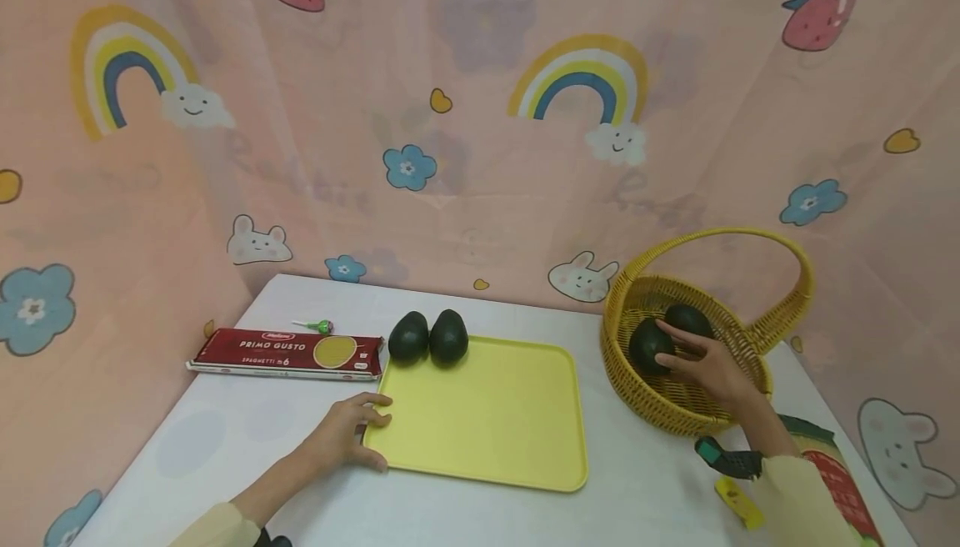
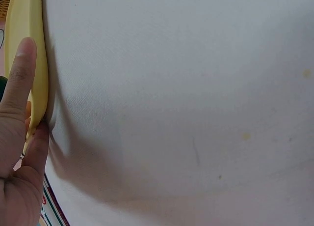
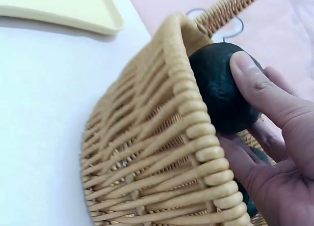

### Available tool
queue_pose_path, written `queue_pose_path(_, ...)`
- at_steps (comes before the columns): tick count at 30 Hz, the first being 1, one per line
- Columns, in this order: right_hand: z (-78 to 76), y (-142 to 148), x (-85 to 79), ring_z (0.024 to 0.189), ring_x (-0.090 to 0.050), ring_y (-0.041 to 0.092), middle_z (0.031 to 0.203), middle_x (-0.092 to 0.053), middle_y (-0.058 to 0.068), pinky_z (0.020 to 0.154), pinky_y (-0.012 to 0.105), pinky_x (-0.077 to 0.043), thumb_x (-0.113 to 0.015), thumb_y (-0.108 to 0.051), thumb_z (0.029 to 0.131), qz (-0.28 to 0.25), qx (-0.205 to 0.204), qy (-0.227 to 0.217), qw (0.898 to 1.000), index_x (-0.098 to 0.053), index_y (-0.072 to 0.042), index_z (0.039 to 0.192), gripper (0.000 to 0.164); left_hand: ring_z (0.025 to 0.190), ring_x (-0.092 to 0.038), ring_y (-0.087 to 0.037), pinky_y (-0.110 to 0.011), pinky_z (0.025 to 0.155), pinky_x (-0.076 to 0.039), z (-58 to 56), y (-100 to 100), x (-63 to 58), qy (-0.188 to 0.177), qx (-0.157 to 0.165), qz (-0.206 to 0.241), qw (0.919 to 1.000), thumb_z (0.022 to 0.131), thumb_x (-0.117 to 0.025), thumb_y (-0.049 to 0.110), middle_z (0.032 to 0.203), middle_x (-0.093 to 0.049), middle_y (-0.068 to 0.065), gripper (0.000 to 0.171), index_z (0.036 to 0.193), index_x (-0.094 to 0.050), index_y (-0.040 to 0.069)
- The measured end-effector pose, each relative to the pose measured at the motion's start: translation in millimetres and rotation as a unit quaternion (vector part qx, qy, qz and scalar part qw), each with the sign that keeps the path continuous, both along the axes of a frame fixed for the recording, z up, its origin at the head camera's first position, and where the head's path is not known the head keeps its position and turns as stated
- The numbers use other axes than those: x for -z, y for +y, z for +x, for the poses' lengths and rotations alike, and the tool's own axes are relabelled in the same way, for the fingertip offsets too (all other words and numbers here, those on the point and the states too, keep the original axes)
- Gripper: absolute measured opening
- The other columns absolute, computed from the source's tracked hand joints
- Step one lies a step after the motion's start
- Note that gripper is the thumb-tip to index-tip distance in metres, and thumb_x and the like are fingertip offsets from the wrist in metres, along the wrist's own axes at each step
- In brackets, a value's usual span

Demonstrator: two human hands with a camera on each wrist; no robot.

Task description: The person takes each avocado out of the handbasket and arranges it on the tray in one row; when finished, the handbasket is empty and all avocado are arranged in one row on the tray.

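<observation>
Here, the right hand (image 1: 708, 368) reaches into the wicker basket (image 1: 660, 415) and holds a dark avocado (image 1: 645, 348) between its thumb and fingers; in the right wrist view that fruit shows just inside the basket's rim, with the thumb pressed on its skin. A second avocado (image 1: 690, 316) sits in the basket just behind the held one, partly hidden by the fingers. The left hand (image 1: 337, 437) grips the front left corner of the yellow tray (image 1: 487, 422), thumb at the front edge and fingers bent over the left side. At the tray's back left corner two more avocados, a left one (image 1: 408, 338) and a right one (image 1: 448, 338), stand side by side. Left of them a red spaghetti packet (image 1: 285, 355) lies flat on the white table (image 1: 202, 439), and a green lollipop (image 1: 324, 327) lies just behind the packet. By the right forearm, a small yellow object (image 1: 738, 504) rests near a red and green bag (image 1: 836, 472) that the sleeve partly covers. A pink printed cloth (image 1: 480, 213) hangs behind the table.
</observation>
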State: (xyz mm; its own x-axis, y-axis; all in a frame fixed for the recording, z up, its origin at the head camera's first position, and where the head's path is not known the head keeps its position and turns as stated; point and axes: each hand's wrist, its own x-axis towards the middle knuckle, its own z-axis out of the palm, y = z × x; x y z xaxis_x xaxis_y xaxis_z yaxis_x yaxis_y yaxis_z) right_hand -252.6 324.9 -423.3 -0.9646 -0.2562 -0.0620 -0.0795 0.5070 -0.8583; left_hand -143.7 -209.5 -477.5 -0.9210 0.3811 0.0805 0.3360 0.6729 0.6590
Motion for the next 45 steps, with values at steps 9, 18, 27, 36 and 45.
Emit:
queue_pose_path(9, 14.0, -7, -5.8, 0.097, -0.054, -0.009, 0.15, -0.019, 0.034, 0.084, 0.031, -0.058, -0.065, -0.02, 0.093, -0.037, 0.006, 0.028, 0.999, -0.03, -0.009, 0.15, 0.068, 0.113, -0.056, -0.039, -0.048, 0.094, -0.051, 0.0, 0, 1.9, 0.003, 0.0, 0.0, 1.0, 0.057, -0.089, 0.028, 0.122, -0.06, -0.015, 0.062, 0.105, -0.069, -0.007)
queue_pose_path(18, 32.7, -21, -17.5, 0.11, -0.06, 0.037, 0.15, -0.021, 0.034, 0.083, 0.028, -0.058, -0.066, -0.029, 0.091, -0.01, 0.055, 0.012, 0.998, -0.029, -0.017, 0.15, 0.071, 0.114, -0.055, -0.041, -0.044, 0.091, -0.053, -0.6, -1, 3.4, 0.005, 0.005, 0.008, 0.9999, 0.057, -0.089, 0.027, 0.122, -0.06, -0.016, 0.063, 0.105, -0.069, -0.008)
queue_pose_path(27, 45.7, -39, -27.4, 0.092, -0.067, 0.008, 0.151, -0.019, 0.03, 0.082, 0.03, -0.059, -0.067, -0.02, 0.091, -0.071, 0.031, -0.002, 0.997, -0.033, -0.014, 0.149, 0.067, 0.114, -0.054, -0.042, -0.043, 0.09, -0.054, 1.3, -1, 1.5, -0.003, 0.005, 0.016, 0.9999, 0.056, -0.09, 0.025, 0.122, -0.06, -0.018, 0.062, 0.104, -0.069, -0.009)
queue_pose_path(36, 49.4, -66, -23.9, 0.107, -0.058, 0.005, 0.151, -0.026, 0.026, 0.085, 0.037, -0.058, -0.069, -0.014, 0.088, -0.111, 0.004, -0.017, 0.994, -0.037, -0.009, 0.146, 0.066, 0.112, -0.054, -0.045, -0.033, 0.085, -0.057, -0.5, -2, 4.7, 0.015, 0.022, 0.031, 0.9992, 0.058, -0.088, 0.031, 0.121, -0.059, -0.019, 0.065, 0.104, -0.068, -0.01)
queue_pose_path(45, 43.6, -97, -14.0, 0.127, -0.038, 0.051, 0.152, -0.026, 0.025, 0.083, 0.036, -0.059, -0.07, -0.008, 0.087, -0.148, -0.038, -0.034, 0.988, -0.04, -0.002, 0.143, 0.064, 0.111, -0.055, -0.044, -0.034, 0.085, -0.057, -0.4, -2, 5.5, 0.023, 0.026, 0.033, 0.9988, 0.057, -0.088, 0.032, 0.12, -0.06, -0.02, 0.065, 0.103, -0.068, -0.011)
